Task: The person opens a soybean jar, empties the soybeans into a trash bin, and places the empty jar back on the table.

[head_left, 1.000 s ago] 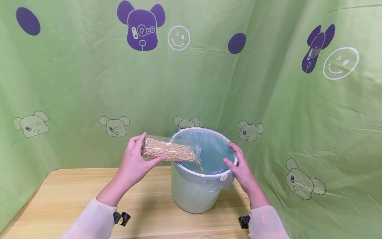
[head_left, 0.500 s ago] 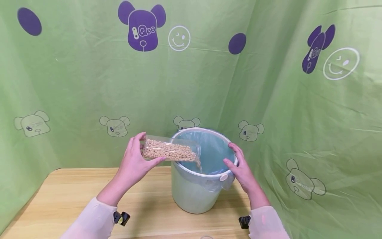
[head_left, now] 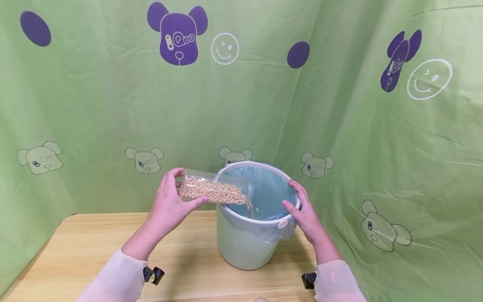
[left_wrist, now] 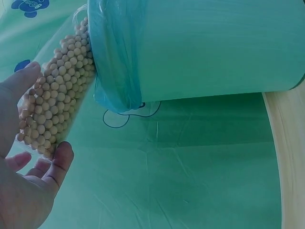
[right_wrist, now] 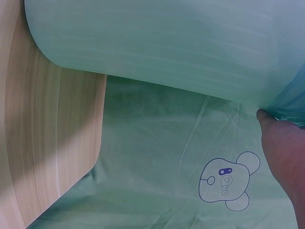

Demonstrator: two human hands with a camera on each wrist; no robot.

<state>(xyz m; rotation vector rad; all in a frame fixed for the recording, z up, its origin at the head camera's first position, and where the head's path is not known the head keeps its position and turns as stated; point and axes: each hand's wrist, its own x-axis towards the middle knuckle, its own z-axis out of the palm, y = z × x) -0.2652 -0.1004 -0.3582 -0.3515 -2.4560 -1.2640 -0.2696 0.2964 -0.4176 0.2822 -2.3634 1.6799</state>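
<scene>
With left hand (head_left: 170, 204) gripping jar (head_left: 235, 182) tilted over bucket (head_left: 245, 247) and right hand (head_left: 306, 213) gripping bucket's right side, poured some beads (head_left: 215, 193); judged pouring partway, many left inside jar.

Bucket (left_wrist: 219, 47) cropped in wrist views

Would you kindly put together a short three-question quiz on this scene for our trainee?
1. Which hand holds the clear container? A) right; B) both; C) left.
2. True or false: the clear container stands upright on the table.
3. Fill in the blank: the right hand holds the bucket by its ____.

Key:
1. C, the left hand.
2. False; it is tipped almost sideways, with small tan balls spilling into the bucket.
3. Rim.
</scene>
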